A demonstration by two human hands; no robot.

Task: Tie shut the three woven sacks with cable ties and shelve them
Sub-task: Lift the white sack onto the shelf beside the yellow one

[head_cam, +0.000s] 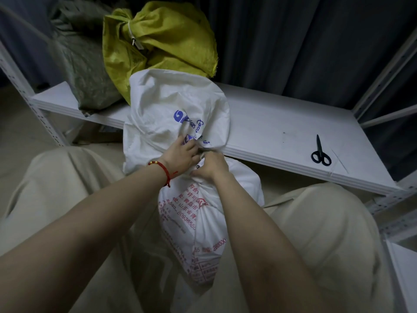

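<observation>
Nearest are the person's knees (67,184) in beige trousers, spread apart, with both bare forearms reaching forward between them. A white sack (203,233) stands on the floor between the knees, its lower part printed in red. Both hands meet at its gathered neck. The left hand (180,154), with a red string bracelet (159,165) at the wrist, curls its fingers round the bunched cloth from the left. The right hand (211,166) pinches the same bunch from the near right side, its fingertips touching the left hand's. The hands cover the neck, so I cannot tell whether a tie is round it.

Above the hands the loose top of the white sack, printed in blue, billows up and leans over the near edge of a white shelf (270,123), hiding part of that edge.

On the shelf to the right, well apart from the sack, lie black scissors (320,152), shut, handles nearest.

Farther back on the left of the shelf sits a yellow sack (167,39), its neck cinched by a white cable tie (130,31); the white sack's top hides its lower part. Just left of it, touching, is a green sack (85,71). A perforated white post (20,82) rises at the far left, and a dark curtain (293,41) hangs behind.
</observation>
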